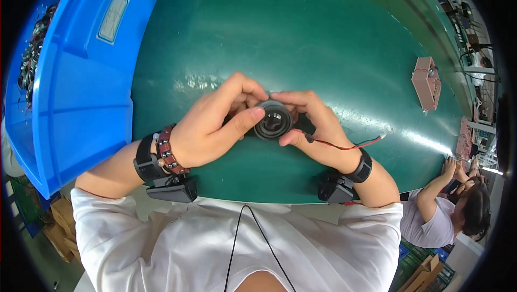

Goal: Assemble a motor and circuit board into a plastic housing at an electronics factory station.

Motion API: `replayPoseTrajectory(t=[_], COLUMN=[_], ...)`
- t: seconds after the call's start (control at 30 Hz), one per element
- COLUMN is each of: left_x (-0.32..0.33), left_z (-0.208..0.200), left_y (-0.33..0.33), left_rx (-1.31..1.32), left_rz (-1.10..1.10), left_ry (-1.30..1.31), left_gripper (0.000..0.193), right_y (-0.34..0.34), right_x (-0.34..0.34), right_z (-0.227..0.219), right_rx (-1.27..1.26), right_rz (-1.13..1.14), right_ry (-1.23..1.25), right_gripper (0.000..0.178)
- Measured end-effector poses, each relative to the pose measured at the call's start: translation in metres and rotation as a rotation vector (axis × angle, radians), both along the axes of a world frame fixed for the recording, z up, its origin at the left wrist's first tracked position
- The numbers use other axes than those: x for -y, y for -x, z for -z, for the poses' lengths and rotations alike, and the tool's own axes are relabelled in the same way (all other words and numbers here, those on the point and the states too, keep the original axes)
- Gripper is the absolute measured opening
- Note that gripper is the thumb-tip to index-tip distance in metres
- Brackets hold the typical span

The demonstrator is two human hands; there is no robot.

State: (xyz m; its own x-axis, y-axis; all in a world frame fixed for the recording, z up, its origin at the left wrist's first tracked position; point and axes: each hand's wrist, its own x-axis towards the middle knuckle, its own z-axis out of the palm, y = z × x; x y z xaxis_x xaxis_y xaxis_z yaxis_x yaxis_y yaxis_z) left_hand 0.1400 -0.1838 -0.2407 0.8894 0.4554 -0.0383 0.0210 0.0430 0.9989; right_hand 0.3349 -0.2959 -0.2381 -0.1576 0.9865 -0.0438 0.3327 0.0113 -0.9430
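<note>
A small round black speaker (273, 121) with a glossy domed centre is held just above the green table, between my two hands. My left hand (218, 117) grips its left side, the thumb lying on the rim and the fingers curled behind. On the opposite side, my right hand (318, 128) pinches it with the index finger at the top edge and the thumb at the lower right. Red and black wires (344, 146) trail from the speaker across my right wrist to a small pale connector (383, 136). The speaker's underside is hidden.
To the left stands a large blue bin (86, 114) with several dark wired parts (35, 55) inside. A pink box-shaped housing (426, 85) sits on the green table (280, 28) at the right. Beyond it, a co-worker (439, 214) sits beside more pink parts (464, 140).
</note>
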Motion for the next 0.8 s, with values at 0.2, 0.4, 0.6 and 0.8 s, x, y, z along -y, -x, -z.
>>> replayPoseTrajectory(t=[0.2,0.4,0.6,0.8], left_x=[-0.0028,-0.0022,-0.003,-0.0076], left_z=[-0.0022,0.003,0.0043,-0.0053], left_y=[-0.0008,-0.001,-0.0001,-0.0001], left_rx=[-0.049,0.004,-0.01,-0.035], left_rz=[0.056,0.045,0.04,0.039], left_ry=[-0.016,-0.048,-0.049,-0.045], left_gripper=[0.028,0.028,0.028,0.03], right_y=[-0.0013,0.0024,0.0038,0.0012], right_x=[0.0003,-0.0003,-0.001,-0.0039], right_z=[0.0008,-0.0008,0.0016,-0.0053], right_rx=[0.038,0.049,0.048,-0.006], right_rz=[0.031,0.051,0.062,0.053], right_ry=[0.004,0.026,0.021,0.021], right_gripper=[0.063,0.064,0.063,0.061])
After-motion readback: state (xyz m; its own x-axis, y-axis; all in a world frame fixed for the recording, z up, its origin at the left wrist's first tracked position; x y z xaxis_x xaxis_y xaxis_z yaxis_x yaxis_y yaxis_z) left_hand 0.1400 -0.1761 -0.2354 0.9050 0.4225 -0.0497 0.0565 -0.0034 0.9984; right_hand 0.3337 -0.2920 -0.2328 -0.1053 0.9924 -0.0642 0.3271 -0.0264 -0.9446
